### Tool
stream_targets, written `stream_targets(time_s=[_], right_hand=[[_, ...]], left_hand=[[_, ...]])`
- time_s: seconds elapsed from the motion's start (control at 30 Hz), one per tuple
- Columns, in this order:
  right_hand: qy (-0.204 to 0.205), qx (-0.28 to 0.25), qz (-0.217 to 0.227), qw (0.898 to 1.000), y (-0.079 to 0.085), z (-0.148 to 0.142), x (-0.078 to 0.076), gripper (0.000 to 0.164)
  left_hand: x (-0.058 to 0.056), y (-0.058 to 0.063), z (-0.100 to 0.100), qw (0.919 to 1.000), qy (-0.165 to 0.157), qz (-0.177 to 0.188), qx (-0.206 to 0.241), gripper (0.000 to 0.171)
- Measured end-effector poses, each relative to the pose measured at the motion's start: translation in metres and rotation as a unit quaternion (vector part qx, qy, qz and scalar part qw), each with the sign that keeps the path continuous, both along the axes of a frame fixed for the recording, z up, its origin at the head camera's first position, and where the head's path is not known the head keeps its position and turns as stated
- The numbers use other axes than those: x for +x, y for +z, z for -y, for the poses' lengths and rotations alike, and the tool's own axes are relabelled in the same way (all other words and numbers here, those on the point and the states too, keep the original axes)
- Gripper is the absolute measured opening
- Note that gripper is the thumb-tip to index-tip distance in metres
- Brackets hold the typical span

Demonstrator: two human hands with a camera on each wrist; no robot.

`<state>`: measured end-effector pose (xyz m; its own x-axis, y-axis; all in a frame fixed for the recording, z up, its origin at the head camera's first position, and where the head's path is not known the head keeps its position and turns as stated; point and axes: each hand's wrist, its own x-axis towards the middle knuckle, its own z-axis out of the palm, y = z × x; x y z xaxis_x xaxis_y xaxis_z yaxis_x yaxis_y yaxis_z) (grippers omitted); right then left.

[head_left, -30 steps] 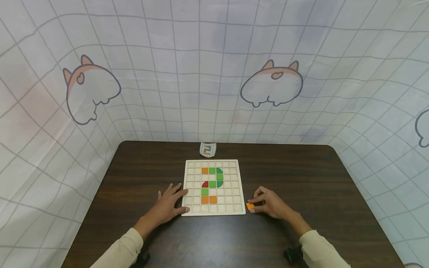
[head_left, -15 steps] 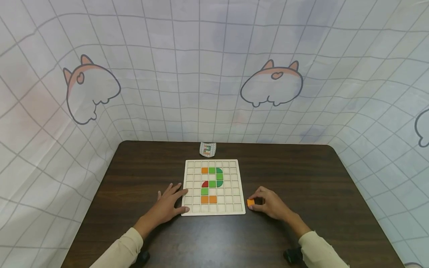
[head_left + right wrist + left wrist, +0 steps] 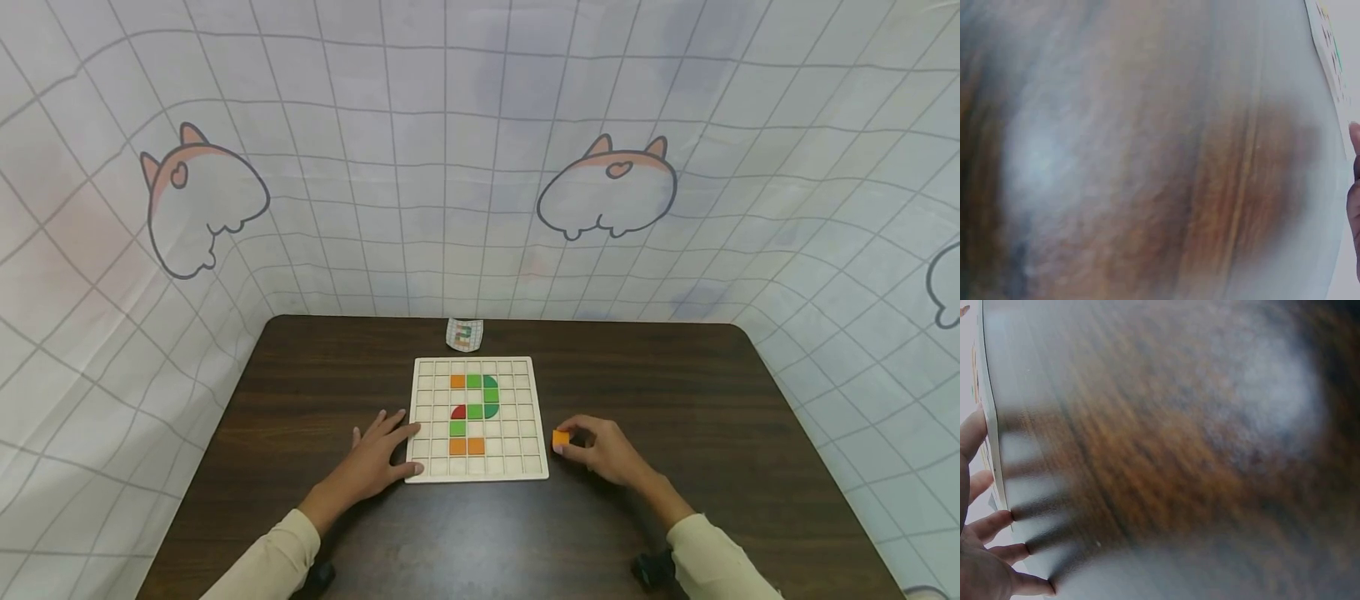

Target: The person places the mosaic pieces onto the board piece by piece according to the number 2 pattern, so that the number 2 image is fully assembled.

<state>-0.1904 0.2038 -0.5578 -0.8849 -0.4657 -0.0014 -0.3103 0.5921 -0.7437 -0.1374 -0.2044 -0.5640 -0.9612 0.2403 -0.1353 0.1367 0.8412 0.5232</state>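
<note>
A cream grid board (image 3: 517,460) lies flat on the dark table, with orange, green and red tiles set in some of its squares. My left hand (image 3: 367,461) rests at the board's left edge, thumb and index fingertip on the rim and the fingers spread. Just off the board's right edge, my right hand (image 3: 606,452) pinches an orange square tile (image 3: 560,437) between thumb and fingers. In the left wrist view the spread fingers (image 3: 997,522) touch the table and board edge. Only a sliver of the right hand (image 3: 1355,187) shows in the right wrist view; the tile is hidden there.
Behind the board lies a small paper card (image 3: 464,335) printed with a coloured tile pattern. The brown wooden table (image 3: 652,375) has a white gridded curtain (image 3: 420,167) around its back and sides.
My right hand has shifted slightly away from me along the board's right edge, and the orange tile in its fingers has turned squarer to the board. My left hand has stayed still.
</note>
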Motion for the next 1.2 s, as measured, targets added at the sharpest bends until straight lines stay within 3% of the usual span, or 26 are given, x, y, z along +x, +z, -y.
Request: stream_targets(time_s=[0.47,0.93,1.2], right_hand=[[0.003,-0.019,0.009,1.0,0.004,0.018,-0.005,0.029],[0.018,-0.059,0.043,0.997,0.006,0.044,-0.006,0.03],[0.035,-0.092,0.041,0.994,0.007,0.061,-0.004,0.027]], left_hand=[[0.001,-0.001,0.0,1.0,-0.001,-0.002,-0.002,0.071],[0.002,0.001,0.0,1.0,0.0,-0.002,0.0,0.07],[0.001,0.0,-0.001,1.0,0.001,-0.005,0.002,0.07]])
